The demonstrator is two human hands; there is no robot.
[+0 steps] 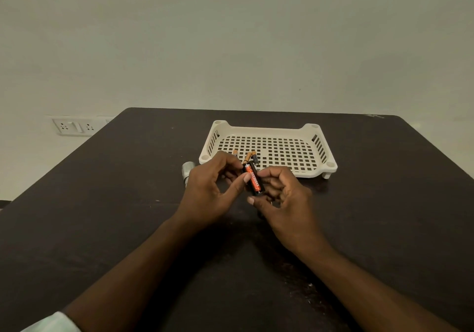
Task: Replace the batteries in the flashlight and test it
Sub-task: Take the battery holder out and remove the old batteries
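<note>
I'm mid-swap: my left hand [213, 190] and right hand [282, 195] pinch the battery holder [254, 181] just before the tray [269, 149]; next, seat cells squarely.

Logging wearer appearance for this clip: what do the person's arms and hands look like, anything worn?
Both forearms are bare up to the frame edge. The left hand and right hand wear no gloves; no rings, watch or bracelets show. The only clothing visible is a pale, whitish sleeve at the bottom left corner, pushed up the left arm.
</note>
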